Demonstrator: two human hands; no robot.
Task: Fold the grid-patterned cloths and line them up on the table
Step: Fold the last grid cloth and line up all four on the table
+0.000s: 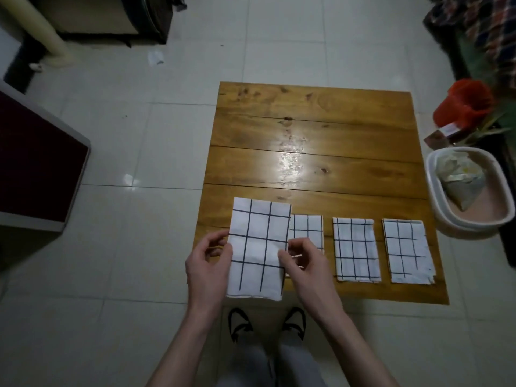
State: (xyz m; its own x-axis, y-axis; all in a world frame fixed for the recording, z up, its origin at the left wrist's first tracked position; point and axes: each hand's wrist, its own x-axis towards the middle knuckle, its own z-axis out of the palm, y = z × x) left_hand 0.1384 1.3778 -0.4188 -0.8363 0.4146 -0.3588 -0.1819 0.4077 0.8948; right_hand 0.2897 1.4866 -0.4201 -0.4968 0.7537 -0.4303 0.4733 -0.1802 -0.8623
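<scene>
A folded white cloth with a black grid (258, 247) is held above the near left corner of the wooden table (315, 141). My left hand (208, 263) pinches its left edge and my right hand (303, 261) pinches its right edge. Three folded grid cloths lie in a row along the table's near edge: one (307, 230) partly hidden behind the held cloth and my right hand, one (356, 248) in the middle, and one (406, 251) at the right.
A white oval tub (446, 219) with a grey bag in it stands on the floor right of the table, a red bucket (460, 107) behind it. A dark cabinet (36, 163) stands at the left. My feet in sandals (266, 322) are below the table's edge.
</scene>
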